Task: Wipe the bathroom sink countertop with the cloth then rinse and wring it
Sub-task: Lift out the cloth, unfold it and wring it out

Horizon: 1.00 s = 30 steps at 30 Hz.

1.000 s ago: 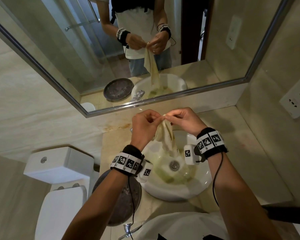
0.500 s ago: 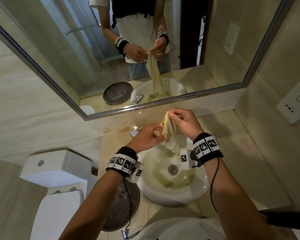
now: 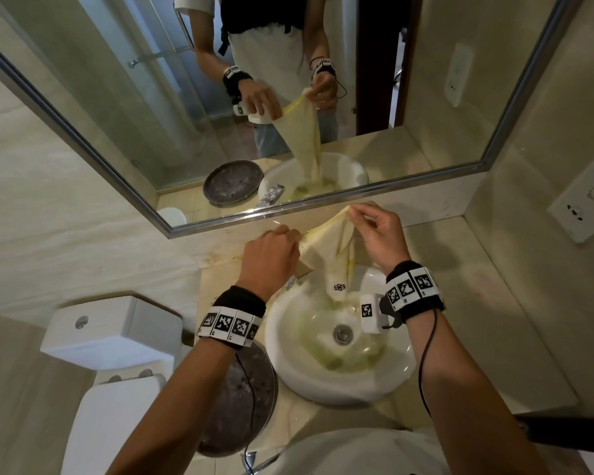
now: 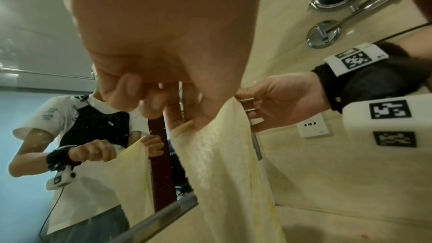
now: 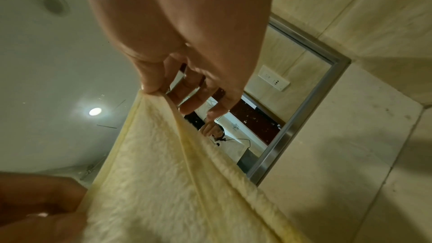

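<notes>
A pale yellow cloth hangs stretched between both hands above the white round sink, its lower end trailing into the basin. My left hand pinches the cloth's top edge on the left. My right hand pinches the upper corner of the cloth between thumb and forefinger, the other fingers spread loose. The beige marble countertop lies around the sink. The tap is hidden behind my left hand and the cloth.
A mirror stands right behind the sink and reflects me and the cloth. A dark round dish sits left of the sink, a white toilet further left. A socket is on the right wall.
My hands have drawn apart along the cloth's top edge, so the bunched cloth is now spread out wider. The left hand went left, the right hand rose slightly.
</notes>
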Each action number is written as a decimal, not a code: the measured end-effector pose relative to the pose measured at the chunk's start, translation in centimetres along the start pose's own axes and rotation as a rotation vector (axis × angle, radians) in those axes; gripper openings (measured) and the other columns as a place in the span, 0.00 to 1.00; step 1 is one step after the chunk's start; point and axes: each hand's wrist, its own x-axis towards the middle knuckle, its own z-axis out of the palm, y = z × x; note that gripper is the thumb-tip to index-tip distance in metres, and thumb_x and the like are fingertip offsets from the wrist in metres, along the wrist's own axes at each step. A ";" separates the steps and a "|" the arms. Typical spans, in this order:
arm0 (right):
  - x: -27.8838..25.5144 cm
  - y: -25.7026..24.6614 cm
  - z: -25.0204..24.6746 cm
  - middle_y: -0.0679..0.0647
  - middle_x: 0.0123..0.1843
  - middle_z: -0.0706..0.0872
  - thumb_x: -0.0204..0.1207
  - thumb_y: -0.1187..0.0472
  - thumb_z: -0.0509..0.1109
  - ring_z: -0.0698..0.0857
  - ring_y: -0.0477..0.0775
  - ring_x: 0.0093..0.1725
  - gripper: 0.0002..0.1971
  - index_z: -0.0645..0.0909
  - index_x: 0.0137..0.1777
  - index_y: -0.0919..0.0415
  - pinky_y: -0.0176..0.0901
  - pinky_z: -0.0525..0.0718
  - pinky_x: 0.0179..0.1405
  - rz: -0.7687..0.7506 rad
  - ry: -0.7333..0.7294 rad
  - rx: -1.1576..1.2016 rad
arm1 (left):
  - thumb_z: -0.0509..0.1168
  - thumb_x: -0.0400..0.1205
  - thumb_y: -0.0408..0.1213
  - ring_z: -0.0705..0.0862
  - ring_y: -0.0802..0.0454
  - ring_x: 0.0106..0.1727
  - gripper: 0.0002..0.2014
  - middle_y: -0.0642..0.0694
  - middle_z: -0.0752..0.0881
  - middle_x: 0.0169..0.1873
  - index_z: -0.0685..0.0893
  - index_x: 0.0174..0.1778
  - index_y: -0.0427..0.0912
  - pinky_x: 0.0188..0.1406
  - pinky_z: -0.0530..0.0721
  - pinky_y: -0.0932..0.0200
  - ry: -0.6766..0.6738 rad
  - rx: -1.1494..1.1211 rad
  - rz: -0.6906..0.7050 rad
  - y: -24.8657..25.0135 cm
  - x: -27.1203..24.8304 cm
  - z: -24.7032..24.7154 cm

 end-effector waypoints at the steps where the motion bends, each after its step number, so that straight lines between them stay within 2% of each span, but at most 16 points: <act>1: -0.1 0.0 0.3 0.51 0.57 0.90 0.84 0.59 0.70 0.87 0.50 0.61 0.12 0.88 0.63 0.62 0.48 0.85 0.65 -0.008 0.004 0.003 | 0.59 0.85 0.42 0.84 0.48 0.38 0.10 0.53 0.82 0.42 0.87 0.52 0.50 0.32 0.84 0.53 -0.005 0.018 -0.032 0.3 0.2 -0.2; 3: -0.2 0.0 0.9 0.54 0.57 0.89 0.85 0.61 0.70 0.87 0.51 0.60 0.12 0.88 0.63 0.65 0.48 0.85 0.66 -0.014 0.011 0.017 | 0.59 0.84 0.42 0.83 0.47 0.36 0.11 0.51 0.81 0.40 0.87 0.49 0.47 0.34 0.85 0.52 -0.024 0.041 -0.088 0.7 0.5 -0.7; 6: -0.3 -0.2 1.6 0.54 0.56 0.89 0.85 0.62 0.70 0.87 0.50 0.59 0.12 0.88 0.63 0.64 0.45 0.85 0.64 -0.008 0.031 0.041 | 0.60 0.84 0.40 0.86 0.45 0.38 0.11 0.49 0.83 0.45 0.87 0.55 0.47 0.35 0.85 0.51 -0.031 0.042 -0.134 1.2 0.7 -1.4; 9: -0.3 -0.5 1.5 0.53 0.57 0.90 0.85 0.60 0.70 0.88 0.48 0.59 0.10 0.87 0.63 0.58 0.45 0.85 0.65 0.000 0.057 0.046 | 0.60 0.84 0.38 0.87 0.45 0.41 0.11 0.49 0.84 0.47 0.86 0.58 0.48 0.32 0.79 0.54 -0.013 0.075 -0.135 1.5 0.6 -2.0; 12: -0.3 -0.6 1.2 0.51 0.58 0.91 0.84 0.57 0.71 0.88 0.48 0.61 0.12 0.87 0.64 0.58 0.50 0.84 0.69 0.014 0.078 0.054 | 0.61 0.85 0.38 0.85 0.47 0.41 0.10 0.50 0.83 0.45 0.87 0.55 0.48 0.30 0.76 0.55 0.008 0.118 -0.109 1.5 0.4 -3.0; 14: -0.3 -0.6 1.2 0.50 0.59 0.92 0.83 0.55 0.72 0.88 0.49 0.63 0.13 0.88 0.65 0.58 0.55 0.83 0.70 0.042 0.091 0.100 | 0.61 0.85 0.38 0.84 0.48 0.36 0.08 0.50 0.81 0.43 0.87 0.50 0.47 0.29 0.76 0.55 0.011 0.132 -0.104 1.6 0.4 -3.8; 17: -0.4 -0.9 1.5 0.51 0.58 0.92 0.84 0.54 0.72 0.89 0.52 0.63 0.14 0.88 0.64 0.59 0.58 0.83 0.70 0.065 0.095 0.165 | 0.62 0.84 0.35 0.79 0.48 0.31 0.06 0.50 0.78 0.38 0.85 0.45 0.45 0.27 0.70 0.56 -0.006 0.162 -0.116 2.5 0.1 -4.9; 21: -0.5 -1.3 1.9 0.48 0.56 0.92 0.85 0.56 0.70 0.89 0.46 0.60 0.13 0.88 0.64 0.58 0.51 0.85 0.68 0.079 0.139 0.174 | 0.63 0.82 0.30 0.73 0.49 0.30 0.07 0.49 0.76 0.36 0.78 0.41 0.45 0.30 0.68 0.55 -0.052 0.217 -0.065 3.5 -0.7 -5.9; 24: -0.4 -0.9 1.8 0.47 0.57 0.92 0.84 0.55 0.71 0.89 0.45 0.61 0.12 0.88 0.64 0.56 0.52 0.84 0.69 0.098 0.142 0.149 | 0.62 0.80 0.26 0.72 0.49 0.31 0.08 0.48 0.75 0.36 0.81 0.44 0.44 0.31 0.68 0.55 -0.053 0.224 -0.053 3.3 -0.6 -6.0; 27: -0.4 -0.6 1.7 0.50 0.56 0.93 0.84 0.55 0.71 0.90 0.52 0.60 0.12 0.89 0.62 0.56 0.56 0.86 0.67 0.124 0.102 0.196 | 0.63 0.79 0.25 0.72 0.48 0.30 0.09 0.49 0.75 0.35 0.83 0.45 0.44 0.29 0.67 0.54 -0.068 0.207 -0.062 3.2 -0.4 -5.7; 30: -0.4 -0.6 1.8 0.48 0.58 0.92 0.84 0.56 0.71 0.88 0.49 0.62 0.13 0.88 0.64 0.58 0.49 0.84 0.69 0.118 0.127 0.103 | 0.64 0.79 0.27 0.72 0.47 0.29 0.08 0.49 0.77 0.33 0.81 0.39 0.45 0.29 0.67 0.55 -0.063 0.198 -0.066 3.3 -0.8 -5.4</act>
